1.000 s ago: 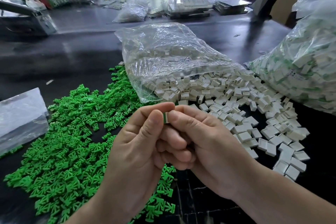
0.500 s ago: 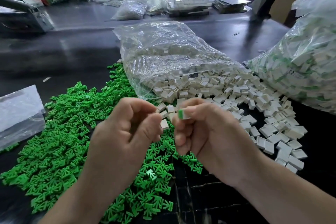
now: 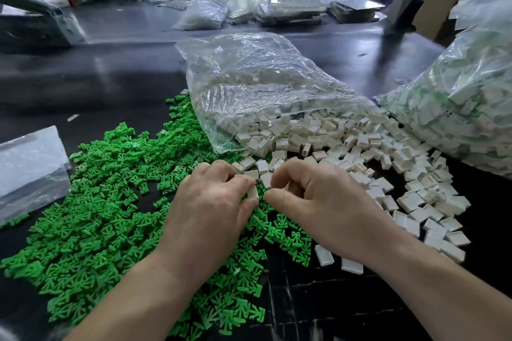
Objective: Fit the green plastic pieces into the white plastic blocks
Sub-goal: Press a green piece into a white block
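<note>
Both hands have dropped to the table (image 3: 124, 77), the left hand (image 3: 210, 210) pinching an upright white block (image 3: 252, 191), the right hand (image 3: 318, 202) curled with its hold untellable, green pieces (image 3: 110, 202) lying just beneath the fingertips, nearer the left.

dark table (image 3: 110, 69) | flat clear bag (image 3: 30, 166) left edge | cardboard box (image 3: 435, 14) far right

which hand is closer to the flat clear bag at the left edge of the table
Left. The left hand, pinching a white block, lies right of the flat clear bag, with green pieces between. The right hand is further right, beyond the left hand.
</note>
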`<state>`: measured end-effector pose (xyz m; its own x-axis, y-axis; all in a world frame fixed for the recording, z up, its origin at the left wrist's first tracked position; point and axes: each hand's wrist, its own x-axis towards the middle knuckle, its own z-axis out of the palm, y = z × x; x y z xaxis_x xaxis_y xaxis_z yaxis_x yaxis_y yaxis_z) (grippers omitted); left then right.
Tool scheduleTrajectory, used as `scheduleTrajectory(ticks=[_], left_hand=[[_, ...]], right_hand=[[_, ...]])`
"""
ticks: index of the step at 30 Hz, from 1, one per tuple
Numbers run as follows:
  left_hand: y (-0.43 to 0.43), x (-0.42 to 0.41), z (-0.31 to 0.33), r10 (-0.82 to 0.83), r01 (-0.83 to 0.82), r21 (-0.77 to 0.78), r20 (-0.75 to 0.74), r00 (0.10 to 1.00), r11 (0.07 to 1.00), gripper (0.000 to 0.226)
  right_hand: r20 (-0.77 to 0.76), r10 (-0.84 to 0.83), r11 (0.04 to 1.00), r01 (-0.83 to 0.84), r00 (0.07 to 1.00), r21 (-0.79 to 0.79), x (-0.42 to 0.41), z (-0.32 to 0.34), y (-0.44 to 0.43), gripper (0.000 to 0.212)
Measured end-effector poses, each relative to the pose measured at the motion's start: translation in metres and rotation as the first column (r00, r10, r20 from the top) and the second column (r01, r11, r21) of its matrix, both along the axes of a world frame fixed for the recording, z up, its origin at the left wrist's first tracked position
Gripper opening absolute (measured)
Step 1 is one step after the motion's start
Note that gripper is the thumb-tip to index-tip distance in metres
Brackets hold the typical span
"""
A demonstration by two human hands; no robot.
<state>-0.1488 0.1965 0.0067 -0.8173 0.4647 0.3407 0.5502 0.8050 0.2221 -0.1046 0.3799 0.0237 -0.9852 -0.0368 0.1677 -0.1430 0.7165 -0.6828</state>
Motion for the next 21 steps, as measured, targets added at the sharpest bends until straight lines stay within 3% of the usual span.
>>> scheduleTrajectory(ticks=[3, 6, 9, 11, 14, 16, 18, 21], left_hand=[[-0.002, 0.004, 0.004, -0.035, 0.027, 0.168, 0.042, 0.999, 0.985, 0.021], [-0.002, 0.012, 0.013, -0.136, 0.106, 0.325, 0.072, 0.988, 0.940, 0.024], [0.000, 0.023, 0.018, -0.230, 0.190, 0.394, 0.056, 0.972, 0.899, 0.027], [-0.002, 0.023, 0.019, -0.225, 0.181, 0.402, 0.065, 0.972, 0.897, 0.036], [-0.015, 0.014, 0.020, -0.082, 0.059, 0.298, 0.066, 0.994, 0.953, 0.049], [-0.030, 0.005, 0.022, 0.106, -0.112, 0.115, 0.057, 0.993, 0.987, 0.054], [-0.039, -0.003, 0.020, 0.287, -0.273, -0.135, 0.095, 0.953, 0.952, 0.058], [-0.036, -0.006, 0.016, 0.315, -0.267, -0.297, 0.127, 0.941, 0.917, 0.057]], right_hand=[[0.025, -0.021, 0.999, 0.022, 0.999, -0.024, 0.000, -0.002, -0.001, 0.023], [0.160, 0.005, 0.964, 0.038, 0.987, -0.264, -0.001, -0.002, -0.002, 0.028], [0.312, 0.204, 0.742, 0.061, 0.928, -0.668, 0.000, 0.003, -0.004, 0.020], [0.328, 0.294, 0.636, 0.072, 0.898, -0.768, 0.000, 0.006, -0.004, 0.016], [0.347, 0.309, 0.559, 0.126, 0.886, -0.820, -0.001, 0.009, -0.002, 0.018], [0.337, 0.318, 0.484, 0.153, 0.886, -0.861, -0.002, 0.011, 0.001, 0.023], [0.306, 0.349, 0.402, 0.153, 0.886, -0.903, -0.003, 0.012, 0.002, 0.014], [0.284, 0.427, 0.279, 0.173, 0.859, -0.945, -0.003, 0.012, 0.003, 0.019]])
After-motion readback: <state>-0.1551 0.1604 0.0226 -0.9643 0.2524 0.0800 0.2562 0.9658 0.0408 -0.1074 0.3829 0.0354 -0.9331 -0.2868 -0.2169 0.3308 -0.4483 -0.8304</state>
